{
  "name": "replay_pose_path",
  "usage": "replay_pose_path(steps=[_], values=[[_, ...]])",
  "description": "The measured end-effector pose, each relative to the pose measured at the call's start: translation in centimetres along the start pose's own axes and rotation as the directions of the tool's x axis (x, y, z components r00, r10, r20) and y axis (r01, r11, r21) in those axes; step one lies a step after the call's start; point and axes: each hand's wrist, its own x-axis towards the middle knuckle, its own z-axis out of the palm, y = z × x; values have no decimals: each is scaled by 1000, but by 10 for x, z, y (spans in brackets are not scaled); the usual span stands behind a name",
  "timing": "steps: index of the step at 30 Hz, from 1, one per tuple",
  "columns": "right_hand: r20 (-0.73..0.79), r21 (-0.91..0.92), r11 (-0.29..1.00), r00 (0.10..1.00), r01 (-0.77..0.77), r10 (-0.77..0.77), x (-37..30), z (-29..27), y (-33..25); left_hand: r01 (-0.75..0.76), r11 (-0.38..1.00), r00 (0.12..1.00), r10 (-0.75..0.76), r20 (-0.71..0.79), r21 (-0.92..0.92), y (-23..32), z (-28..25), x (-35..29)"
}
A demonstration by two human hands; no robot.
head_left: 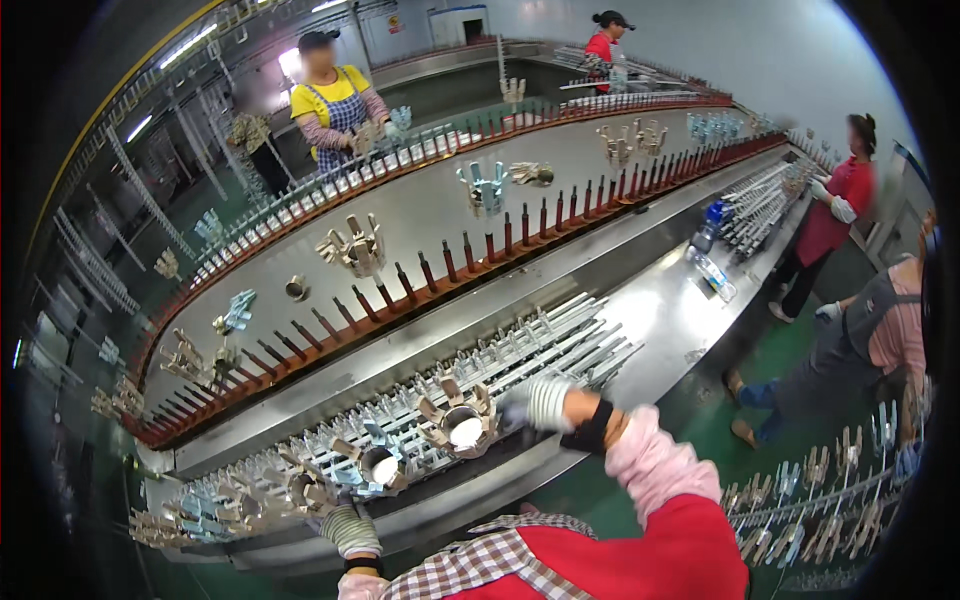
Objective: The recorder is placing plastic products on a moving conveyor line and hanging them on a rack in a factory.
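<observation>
My left hand, in a striped glove, is at the near edge of the metal bench, against a ring-shaped holder with beige clips. Its fingers are mostly hidden, so their grip does not show. Smeared by motion, my right hand in a striped glove is just right of a larger beige clip holder with a bright white round centre. Between the hands sits another holder with beige and light-blue clips. These holders rest on long metal rods lined with small clips.
Beyond the bench runs a curved track with upright dark pins. Clip holders stand on the metal surface behind it. Bottles and bundled rods lie to the right. Clip racks are at lower right. Several people work around.
</observation>
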Motion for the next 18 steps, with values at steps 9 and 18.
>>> replay_pose_path(steps=[9,18], values=[[-642,-29,967,747,-251,175,150,-203,42,53,998,973,-47,-225,20,41,32,-4],[-428,512,824,761,-240,488,221,-213,24,153,985,983,-160,88,83,112,-26,-25]])
